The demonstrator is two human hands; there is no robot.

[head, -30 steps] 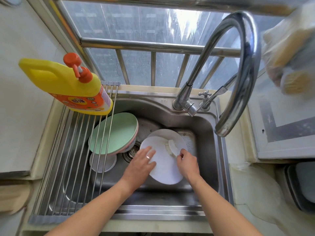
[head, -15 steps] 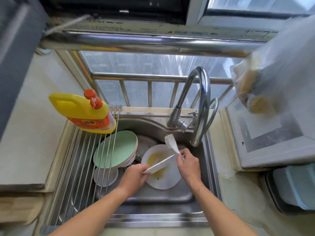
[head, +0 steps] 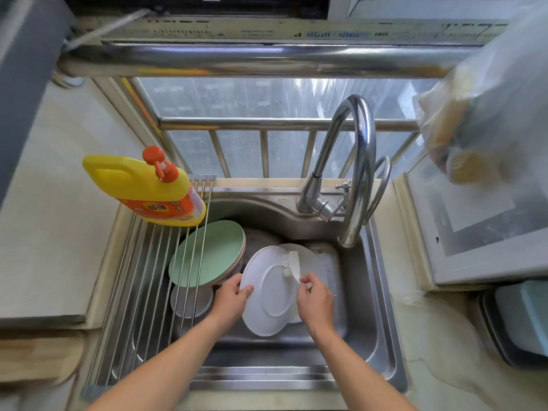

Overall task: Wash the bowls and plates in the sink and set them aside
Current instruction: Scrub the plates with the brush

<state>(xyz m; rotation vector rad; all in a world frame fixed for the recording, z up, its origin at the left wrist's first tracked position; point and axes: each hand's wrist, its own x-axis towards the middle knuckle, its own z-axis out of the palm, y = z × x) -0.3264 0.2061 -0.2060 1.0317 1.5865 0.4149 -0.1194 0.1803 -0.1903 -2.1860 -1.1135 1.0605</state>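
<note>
Your left hand (head: 229, 301) grips the plate (head: 268, 292) rim | right hand (head: 314, 301) pinches the brush (head: 292, 264) | plate tilted, between both hands, brush touching its top.

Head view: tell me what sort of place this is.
Most likely a home kitchen, at the washing-up spot under a window. A stainless steel sink with a curved chrome tap holds plates, a yellow dish-soap bottle with an orange pump stands on a roll-up steel drying rack beside it.

White plate (head: 268, 295) now underside-up.
</note>
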